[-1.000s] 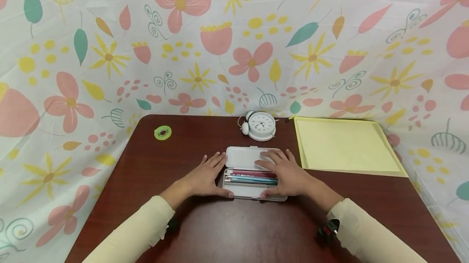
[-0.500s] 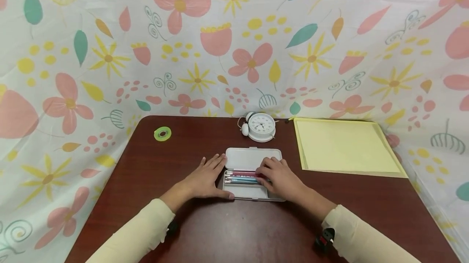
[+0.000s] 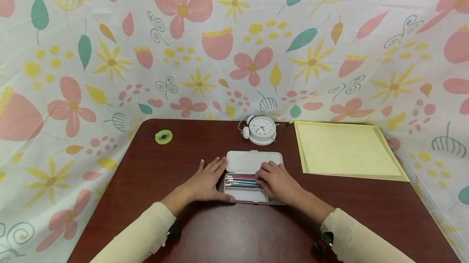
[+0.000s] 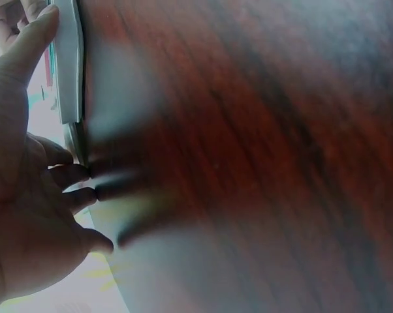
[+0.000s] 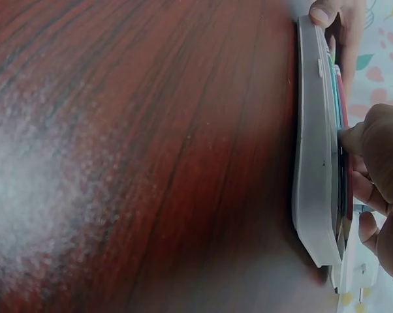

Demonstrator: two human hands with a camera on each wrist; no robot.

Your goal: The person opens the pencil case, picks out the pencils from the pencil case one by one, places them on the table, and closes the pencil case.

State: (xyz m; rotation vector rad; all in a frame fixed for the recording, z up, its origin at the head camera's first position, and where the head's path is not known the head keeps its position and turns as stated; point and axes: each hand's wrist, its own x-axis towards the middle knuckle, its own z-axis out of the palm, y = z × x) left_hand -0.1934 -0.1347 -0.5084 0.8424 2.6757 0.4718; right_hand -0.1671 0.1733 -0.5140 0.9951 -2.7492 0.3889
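Observation:
A white pencil case (image 3: 254, 161) lies on the table with its lid folded back. Several pencils (image 3: 242, 181), pinkish-red and blue, rest side by side in the case's upper compartment. My left hand (image 3: 205, 181) is spread at the case's left end, thumb along the front edge and the other fingers straight beside it. With curled fingers and thumb, my right hand (image 3: 278, 183) pinches the pencils near the right end of the compartment, hiding their far ends. In the right wrist view the same thumb and fingers meet the pencils (image 5: 344, 130) above the case's wall.
Behind the case stands a white alarm clock (image 3: 261, 128). A roll of green tape (image 3: 163, 136) lies at the back left of the brown table (image 3: 176, 149). At the back right is a pale yellow sheet-like folder (image 3: 348, 149). A floral cloth hangs behind the table.
My right hand has gone from spread over the right end of the case to curled fingers pinching the pencils. The left hand stays in place. The head view has tilted slightly.

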